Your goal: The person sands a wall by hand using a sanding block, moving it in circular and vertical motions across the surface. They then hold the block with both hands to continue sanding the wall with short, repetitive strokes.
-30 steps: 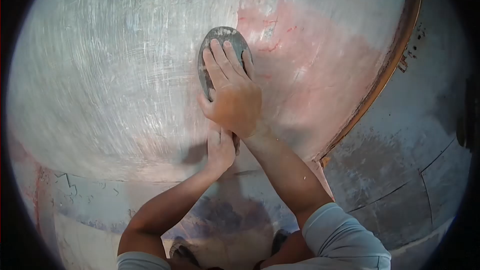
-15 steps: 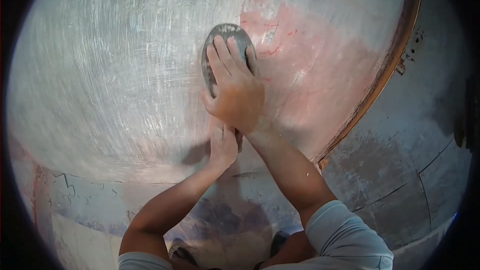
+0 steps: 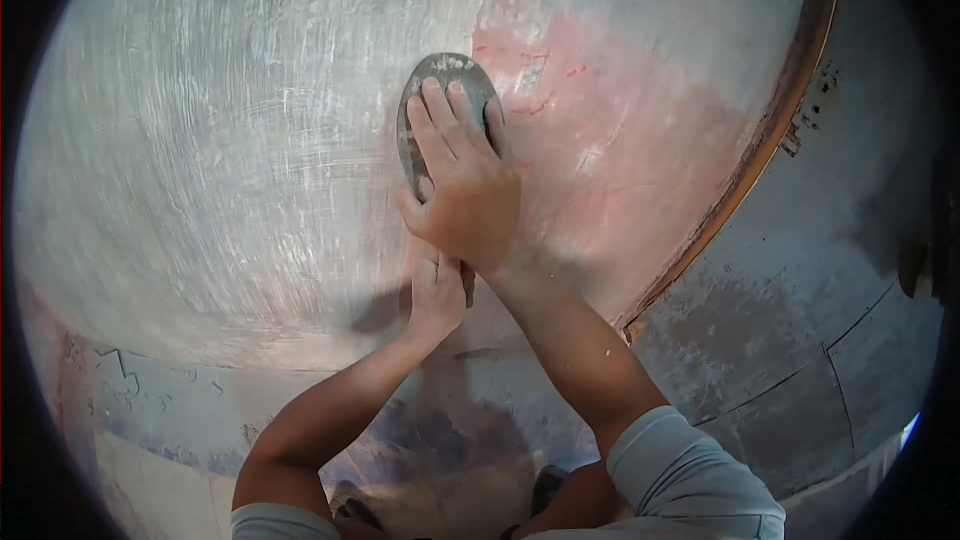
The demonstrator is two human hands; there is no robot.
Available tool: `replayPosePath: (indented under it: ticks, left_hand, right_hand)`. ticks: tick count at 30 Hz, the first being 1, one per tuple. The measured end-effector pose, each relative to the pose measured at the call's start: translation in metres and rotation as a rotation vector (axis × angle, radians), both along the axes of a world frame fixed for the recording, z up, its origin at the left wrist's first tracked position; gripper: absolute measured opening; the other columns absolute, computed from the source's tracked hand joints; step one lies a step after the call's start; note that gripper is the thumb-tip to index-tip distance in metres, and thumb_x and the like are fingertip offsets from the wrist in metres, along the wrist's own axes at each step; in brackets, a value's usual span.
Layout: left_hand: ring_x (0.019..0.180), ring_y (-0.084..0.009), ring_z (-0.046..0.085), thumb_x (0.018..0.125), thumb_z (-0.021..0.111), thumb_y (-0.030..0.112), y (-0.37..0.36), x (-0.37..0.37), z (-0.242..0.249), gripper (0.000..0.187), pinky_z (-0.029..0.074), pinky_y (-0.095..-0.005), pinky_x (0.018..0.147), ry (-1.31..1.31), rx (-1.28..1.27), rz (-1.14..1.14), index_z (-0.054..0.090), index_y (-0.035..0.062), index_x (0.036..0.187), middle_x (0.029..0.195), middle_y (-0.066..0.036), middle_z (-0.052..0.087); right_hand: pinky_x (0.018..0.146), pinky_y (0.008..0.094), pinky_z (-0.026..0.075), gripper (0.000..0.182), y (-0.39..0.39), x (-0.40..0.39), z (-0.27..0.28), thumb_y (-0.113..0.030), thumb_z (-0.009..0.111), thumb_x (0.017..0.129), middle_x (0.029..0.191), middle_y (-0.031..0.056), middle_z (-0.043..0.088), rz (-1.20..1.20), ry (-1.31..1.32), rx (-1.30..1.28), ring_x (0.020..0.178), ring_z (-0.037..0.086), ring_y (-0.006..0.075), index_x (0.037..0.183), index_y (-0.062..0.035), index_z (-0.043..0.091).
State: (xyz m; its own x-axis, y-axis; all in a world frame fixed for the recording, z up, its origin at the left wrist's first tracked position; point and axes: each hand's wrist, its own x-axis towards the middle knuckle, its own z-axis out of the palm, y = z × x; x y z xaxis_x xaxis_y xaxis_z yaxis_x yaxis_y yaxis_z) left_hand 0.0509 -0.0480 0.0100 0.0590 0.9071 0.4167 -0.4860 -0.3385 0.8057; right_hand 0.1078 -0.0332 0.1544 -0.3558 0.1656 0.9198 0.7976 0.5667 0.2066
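Note:
Against a large, streaked pale surface [image 3: 250,140] lies a dark oval-headed sander [image 3: 447,65], its long axis roughly up and down in the view. My right hand [image 3: 460,190] rests on top of it, fingers stretched along the head and the thumb at its left side. Below, my left hand [image 3: 437,290] is closed around the lower end, partly covered by my right hand and wrist. What the left fingers wrap is mostly hidden. A reddish-pink patch [image 3: 630,130] spreads over the surface just right of the sander head.
A curved rusty edge [image 3: 745,180] bounds the pale surface on the right. Beyond it is a grey, worn floor [image 3: 770,310] with cracks. A lower ledge [image 3: 180,390] with chipped paint runs below, and my feet show at the bottom.
The whole view has shifted slightly left and down. The sander and both hands appear a little further left, with the same hold on it.

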Motion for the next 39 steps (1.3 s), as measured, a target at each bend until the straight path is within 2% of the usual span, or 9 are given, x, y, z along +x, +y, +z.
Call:
replayPosePath:
  ticks: [7,10,14,16,20,25,29,34,39]
  left_hand:
    - [0.046,-0.0098,0.044,0.116,0.04,0.041,0.003,-0.015,0.1,0.038,0.034,-0.0299,0.038,-0.028,-0.277,-0.101,0.054,0.0085,0.102,0.066,-0.001,0.049]
    - [0.059,-0.0108,0.05,0.116,0.039,0.045,0.013,-0.019,0.057,0.044,0.04,-0.0296,0.049,0.095,-0.035,-0.06,0.06,0.0079,0.106,0.073,-0.001,0.051]
    - [0.082,-0.012,0.048,0.117,0.035,0.048,-0.016,-0.023,0.084,0.054,0.045,-0.0306,0.077,0.329,0.139,0.216,0.063,0.0044,0.103,0.085,0.0,0.052]
    - [0.081,-0.0123,0.049,0.117,0.034,0.049,-0.007,-0.029,0.077,0.055,0.045,-0.0304,0.076,0.34,0.086,0.129,0.063,0.0035,0.103,0.085,0.0,0.052]
    - [0.097,-0.0234,0.059,0.117,0.035,0.045,0.002,-0.022,0.058,0.056,0.047,-0.0383,0.092,0.446,-0.01,0.239,0.066,-0.0018,0.113,0.1,-0.012,0.064]
    - [0.152,-0.0453,0.031,0.103,0.068,0.033,-0.017,-0.036,0.082,0.071,0.028,-0.0496,0.123,0.561,0.555,0.855,0.041,-0.0073,0.155,0.158,-0.033,0.037]
    - [0.158,-0.0429,0.026,0.079,0.088,0.036,-0.035,-0.046,0.15,0.107,0.023,-0.0515,0.127,0.927,0.896,1.038,0.032,-0.0025,0.162,0.17,-0.031,0.023]
    - [0.155,-0.0413,0.036,0.073,0.088,0.042,-0.02,-0.024,0.126,0.099,0.025,-0.0582,0.127,1.389,0.805,0.918,0.049,0.0094,0.158,0.169,-0.019,0.037]
    - [0.152,-0.0401,0.043,0.077,0.08,0.03,-0.008,-0.02,0.106,0.084,0.027,-0.0599,0.125,1.229,0.855,0.95,0.055,0.0106,0.155,0.165,-0.018,0.045]
  right_hand:
    - [0.117,0.0536,0.043,0.067,0.02,-0.007,0.065,-0.023,0.081,0.079,0.153,0.0218,0.057,0.017,0.081,0.152,0.141,0.055,0.0402,0.141,-0.0027,0.065]
    - [0.113,0.0511,0.046,0.069,0.006,0.009,0.024,-0.02,0.079,0.083,0.153,0.0291,0.054,0.198,0.267,0.171,0.138,0.056,0.0455,0.147,-0.0014,0.06]
    - [0.105,0.0393,0.05,0.067,-0.001,0.015,-0.093,-0.009,0.063,0.098,0.145,0.0208,0.058,0.457,0.803,-0.164,0.128,0.06,0.0289,0.16,0.005,0.039]
    - [0.118,0.0484,0.041,0.068,-0.03,-0.001,-0.106,-0.008,0.065,0.098,0.153,0.0309,0.049,0.806,1.17,-0.576,0.143,0.049,0.046,0.157,0.0089,0.037]
    - [0.117,0.0448,0.04,0.069,-0.021,-0.007,-0.133,-0.007,0.057,0.104,0.162,0.0337,0.039,0.534,0.912,-0.537,0.148,0.046,0.0423,0.163,0.009,0.025]
    - [0.071,0.0359,0.062,0.058,-0.048,0.003,-0.127,-0.007,0.054,0.107,0.102,0.024,0.077,0.652,0.929,-0.601,0.08,0.077,0.0317,0.162,-0.0028,0.04]
    - [0.062,0.03,0.063,0.05,-0.069,-0.001,-0.138,-0.005,0.052,0.108,0.086,0.009,0.07,1.025,1.163,-0.93,0.063,0.068,0.013,0.157,0.002,0.046]
    - [0.054,0.0284,0.057,0.049,-0.054,-0.008,-0.188,-0.004,0.055,0.106,0.084,0.0103,0.069,1.106,1.142,-0.801,0.061,0.065,0.013,0.149,0.0164,0.045]
    - [0.053,0.0294,0.053,0.041,-0.065,-0.005,-0.178,-0.005,0.053,0.108,0.092,0.012,0.069,1.263,1.419,-0.785,0.058,0.061,0.0141,0.145,0.0133,0.052]
